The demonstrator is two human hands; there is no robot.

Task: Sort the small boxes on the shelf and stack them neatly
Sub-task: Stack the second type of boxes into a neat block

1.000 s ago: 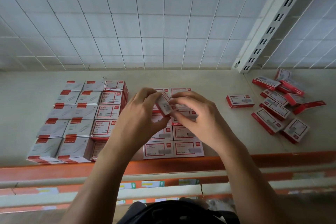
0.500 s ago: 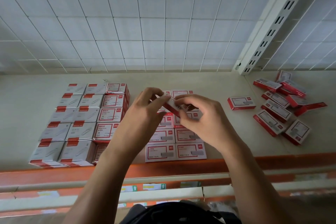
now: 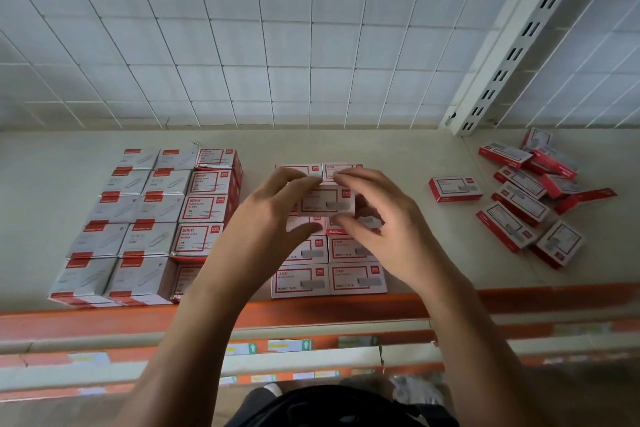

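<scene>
1. Head view: the left hand (image 3: 266,222) and the right hand (image 3: 388,229) hold one box (image 3: 327,199) together. On each side the fingertips are on its far edge and the thumb is on its near edge. Its label faces up.
2. The box is over the middle rows (image 3: 329,277), two columns of flat boxes on the shelf (image 3: 52,166). I cannot tell if it touches them.
3. The hands and the box hide the central part of these rows. Two front boxes show whole, and four more show in part.
4. The left block (image 3: 145,218) shows three columns and five rows, so fifteen tops. The left forearm covers part of the front box in its right column.
5. A single box (image 3: 455,188) lies apart on the right. Beyond it is the loose pile (image 3: 523,201) with about nine boxes. They overlap, so the count is not sure.
6. Bare shelf is open between the middle rows and the single box, and also behind all groups up to the wire grid (image 3: 277,45).
7. The orange edge (image 3: 104,319) closes the front, just beside the front boxes. The post (image 3: 519,35) stands at the back right.
</scene>
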